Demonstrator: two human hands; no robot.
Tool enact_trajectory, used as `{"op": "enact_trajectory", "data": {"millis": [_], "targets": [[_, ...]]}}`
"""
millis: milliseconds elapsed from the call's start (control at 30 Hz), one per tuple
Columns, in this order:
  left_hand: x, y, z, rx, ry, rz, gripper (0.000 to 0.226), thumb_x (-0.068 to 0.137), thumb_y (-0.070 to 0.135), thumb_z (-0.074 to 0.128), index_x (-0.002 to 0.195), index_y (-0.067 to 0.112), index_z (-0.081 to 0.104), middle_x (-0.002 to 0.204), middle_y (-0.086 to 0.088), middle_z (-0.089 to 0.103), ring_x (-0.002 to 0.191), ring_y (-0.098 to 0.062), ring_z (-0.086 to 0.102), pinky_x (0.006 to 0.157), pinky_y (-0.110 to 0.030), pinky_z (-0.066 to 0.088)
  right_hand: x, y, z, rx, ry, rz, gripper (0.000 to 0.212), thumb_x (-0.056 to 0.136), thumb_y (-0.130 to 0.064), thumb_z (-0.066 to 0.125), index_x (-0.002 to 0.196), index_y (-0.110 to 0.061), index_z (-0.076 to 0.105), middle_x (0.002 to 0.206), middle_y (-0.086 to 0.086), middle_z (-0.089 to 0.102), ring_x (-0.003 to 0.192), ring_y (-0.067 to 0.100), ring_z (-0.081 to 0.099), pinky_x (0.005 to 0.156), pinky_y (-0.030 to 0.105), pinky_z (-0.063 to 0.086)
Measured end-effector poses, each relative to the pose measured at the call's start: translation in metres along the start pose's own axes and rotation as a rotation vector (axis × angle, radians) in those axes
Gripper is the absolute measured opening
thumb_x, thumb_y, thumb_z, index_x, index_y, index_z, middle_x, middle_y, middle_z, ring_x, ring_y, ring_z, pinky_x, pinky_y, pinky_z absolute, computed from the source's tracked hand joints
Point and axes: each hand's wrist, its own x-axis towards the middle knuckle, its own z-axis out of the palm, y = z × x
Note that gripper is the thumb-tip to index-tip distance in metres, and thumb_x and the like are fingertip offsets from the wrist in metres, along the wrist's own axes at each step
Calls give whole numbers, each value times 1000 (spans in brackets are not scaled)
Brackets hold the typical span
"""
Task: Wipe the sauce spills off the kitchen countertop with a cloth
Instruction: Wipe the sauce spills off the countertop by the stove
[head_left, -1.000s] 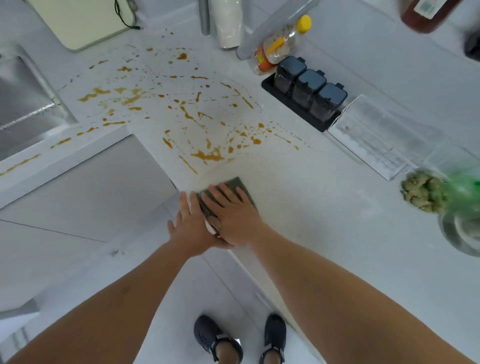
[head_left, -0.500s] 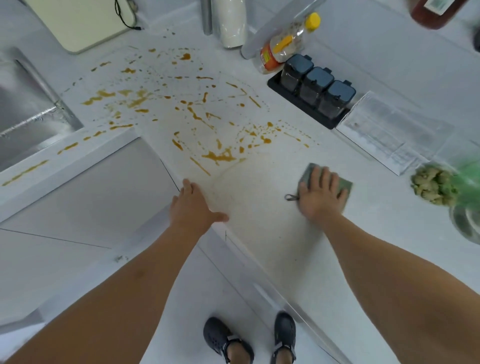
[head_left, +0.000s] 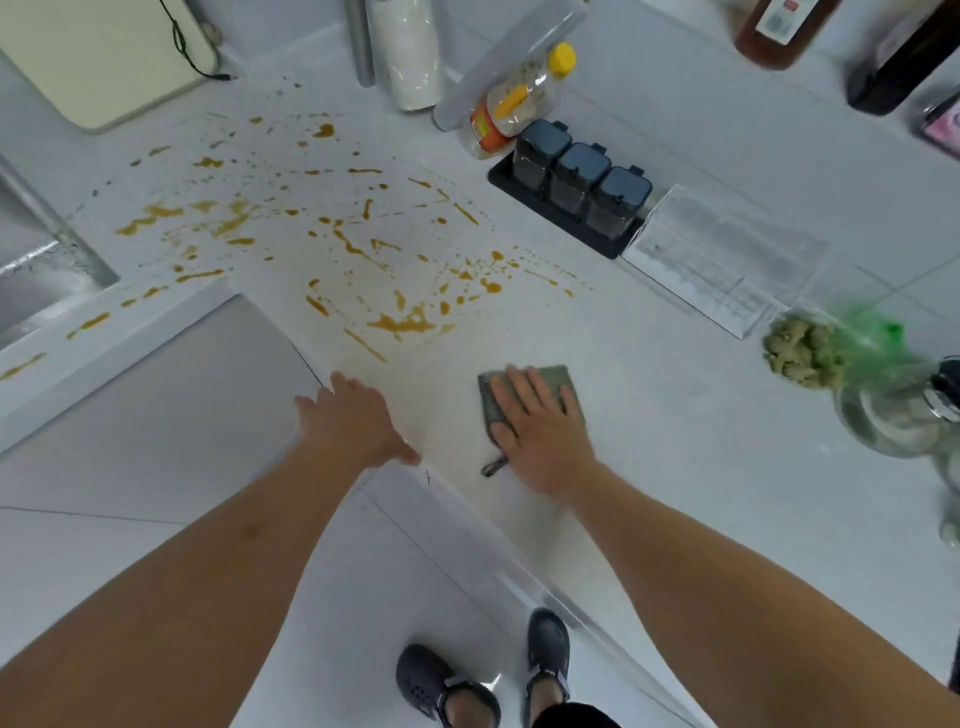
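Two hands down on the white countertop (head_left: 675, 467); right hand (head_left: 545, 436) pressed flat on the grey-green cloth (head_left: 558, 379), fingers straight, gripping nothing; left hand (head_left: 353, 421) spread wide at the counter edge, at nine o'clock from the cloth; brown sauce spills (head_left: 400, 325) at eleven o'clock, near but apart; three dark jars (head_left: 579, 174) at twelve o'clock.

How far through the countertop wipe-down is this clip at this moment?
Early on. Done: the strip of countertop near the front edge shows no sauce. In hand: the right hand presses flat on the grey cloth, just short of the spills; the left hand rests on the counter edge. Left: nearly all the sauce spills, reaching back to the sink.
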Motion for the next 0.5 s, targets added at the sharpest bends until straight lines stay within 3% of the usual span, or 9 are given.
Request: {"op": "enact_trajectory", "data": {"millis": [67, 167, 267, 400, 500], "targets": [[1, 5, -7, -44, -33, -27, 126, 53, 97, 63, 148, 16, 47, 157, -17, 37, 138, -35, 45, 111, -55, 33, -7, 50, -1, 9, -36, 161, 71, 97, -61, 5, 163, -36, 3, 172, -6, -2, 158, 23, -3, 124, 55, 7], [5, 16, -6, -57, -17, -66, 122, 56, 98, 60, 144, 15, 53, 158, -25, 35, 141, -39, 41, 114, -55, 33, -17, 109, -7, 28, -23, 419, 70, 99, -63, 13, 162, -34, 2, 171, 4, -7, 156, 34, -8, 122, 62, 2], [12, 25, 1, -96, -27, -108, 136, 60, 92, 66, 155, 1, 33, 163, -34, 17, 148, -45, 29, 119, -54, 28, -15, 136, -14, 106, -1, 613, 72, 98, -64, 7, 162, -31, 4, 170, 9, -2, 156, 36, -3, 121, 64, -1], [16, 24, 8, -155, -8, -128, 153, 61, 92, 66, 157, -11, 10, 164, -35, 8, 153, -44, 19, 122, -52, 25, 30, 132, -29, 194, -19, 759, 68, 98, -57, 11, 158, -36, -11, 170, 4, -10, 155, 36, -9, 122, 60, -2], [20, 26, 9, -168, -15, -131, 154, 59, 91, 70, 157, -12, 11, 164, -37, 9, 153, -45, 19, 123, -52, 24, 69, 103, -40, 151, -32, 667, 68, 99, -57, 9, 159, -33, -13, 170, 3, -13, 155, 34, -11, 122, 58, -1]]}}
